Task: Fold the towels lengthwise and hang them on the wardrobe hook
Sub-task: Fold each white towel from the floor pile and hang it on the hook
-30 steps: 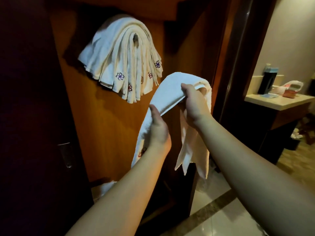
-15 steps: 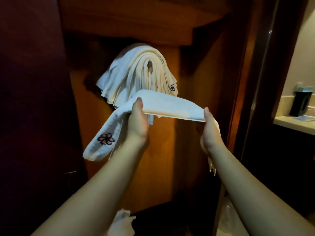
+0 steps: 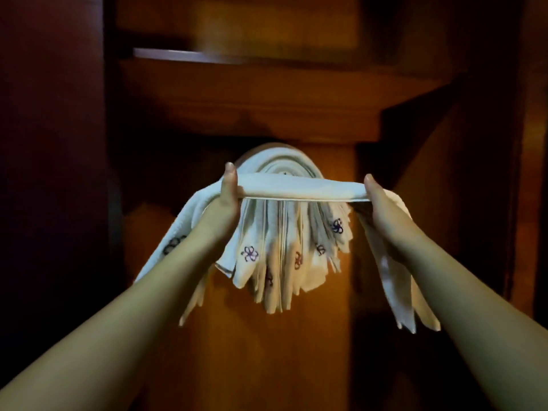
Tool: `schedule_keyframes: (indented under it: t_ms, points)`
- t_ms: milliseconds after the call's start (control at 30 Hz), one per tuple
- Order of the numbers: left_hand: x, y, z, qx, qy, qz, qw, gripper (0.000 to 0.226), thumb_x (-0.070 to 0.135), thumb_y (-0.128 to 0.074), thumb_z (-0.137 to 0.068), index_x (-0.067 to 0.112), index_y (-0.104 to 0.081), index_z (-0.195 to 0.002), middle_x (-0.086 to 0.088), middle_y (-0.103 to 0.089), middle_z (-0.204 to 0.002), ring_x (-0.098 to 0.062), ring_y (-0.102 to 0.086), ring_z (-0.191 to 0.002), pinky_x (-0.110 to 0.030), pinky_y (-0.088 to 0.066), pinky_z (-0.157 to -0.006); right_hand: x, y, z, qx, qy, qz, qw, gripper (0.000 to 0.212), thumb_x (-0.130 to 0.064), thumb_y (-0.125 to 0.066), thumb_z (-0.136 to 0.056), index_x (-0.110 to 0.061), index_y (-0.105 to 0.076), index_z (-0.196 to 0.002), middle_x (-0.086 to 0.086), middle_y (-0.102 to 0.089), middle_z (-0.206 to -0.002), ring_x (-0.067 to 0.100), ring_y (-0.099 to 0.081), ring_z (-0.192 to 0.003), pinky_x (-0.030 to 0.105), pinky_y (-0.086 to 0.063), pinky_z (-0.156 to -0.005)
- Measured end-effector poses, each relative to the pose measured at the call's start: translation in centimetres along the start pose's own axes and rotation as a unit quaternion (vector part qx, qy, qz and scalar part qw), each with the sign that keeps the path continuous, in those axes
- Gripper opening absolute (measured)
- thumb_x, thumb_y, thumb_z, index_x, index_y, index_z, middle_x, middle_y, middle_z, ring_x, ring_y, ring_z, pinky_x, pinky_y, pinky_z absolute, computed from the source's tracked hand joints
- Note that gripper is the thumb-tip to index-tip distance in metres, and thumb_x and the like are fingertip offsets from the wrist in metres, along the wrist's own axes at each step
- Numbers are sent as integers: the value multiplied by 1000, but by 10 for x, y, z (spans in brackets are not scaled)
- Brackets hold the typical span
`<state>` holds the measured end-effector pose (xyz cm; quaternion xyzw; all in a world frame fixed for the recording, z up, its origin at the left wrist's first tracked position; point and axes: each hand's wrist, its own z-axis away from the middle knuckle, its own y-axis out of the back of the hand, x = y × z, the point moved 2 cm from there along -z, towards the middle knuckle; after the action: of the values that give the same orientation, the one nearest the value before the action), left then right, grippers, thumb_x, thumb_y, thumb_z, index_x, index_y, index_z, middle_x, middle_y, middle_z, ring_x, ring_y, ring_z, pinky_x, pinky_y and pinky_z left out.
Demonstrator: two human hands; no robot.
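A white towel folded lengthwise (image 3: 299, 189) is stretched level between both hands, right in front of the hung bundle. My left hand (image 3: 225, 200) grips it near its left part, thumb on top; the left end with a purple flower droops behind my forearm. My right hand (image 3: 378, 203) grips the right part, and that end hangs down past my wrist. Several white towels with purple flower marks (image 3: 284, 250) hang draped over the wardrobe hook, which they hide.
The wardrobe's orange wooden back panel (image 3: 320, 336) is behind the towels. A wooden shelf (image 3: 252, 93) juts out just above the bundle. A dark door (image 3: 50, 173) stands at the left and a dark wooden side wall (image 3: 474, 188) at the right.
Both hands have lifted the folded towel and pulled it level and taut in front of the hung towels. The view has turned to face the wardrobe squarely.
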<state>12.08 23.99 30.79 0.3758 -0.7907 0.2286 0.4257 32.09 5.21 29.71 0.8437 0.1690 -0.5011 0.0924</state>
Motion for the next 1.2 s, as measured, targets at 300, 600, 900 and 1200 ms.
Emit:
schedule_keyframes:
  t_ms: [300, 600, 900, 1200]
  points:
    - [26, 10, -106, 21, -65, -83, 994, 75, 89, -27, -78, 29, -69, -94, 14, -74, -91, 7, -65, -90, -7, -43, -82, -50, -44, -112, -36, 67, 87, 993, 93, -102, -38, -54, -32, -75, -102, -4, -78, -91, 17, -74, -90, 40, -55, -88]
    - [17, 3, -199, 19, -51, -150, 987, 110, 92, -21, -74, 10, -58, -137, -13, -60, -138, -24, -52, -132, -37, -32, -118, -59, -72, -196, -41, 92, 135, 986, 116, -105, -36, -50, -26, -65, -129, 1, -67, -129, 22, -64, -117, 43, -46, -109]
    - [-29, 6, -251, 17, -40, -235, 971, 93, 85, -15, -84, 20, -68, -124, -11, -70, -119, -22, -65, -111, -29, -47, -96, -15, -93, -241, -64, 90, 167, 980, 101, -106, -32, -55, -35, -73, -114, -5, -66, -130, 18, -59, -124, 37, -41, -108]
    - [-75, 20, -242, 22, 4, -251, 968, 108, 88, -11, -78, 14, -53, -144, -19, -58, -139, -31, -51, -132, -33, -35, -113, 13, -85, -249, -148, 92, 130, 976, 77, -86, -39, -84, -34, -58, -137, -2, -58, -139, 15, -52, -123, 35, -35, -105]
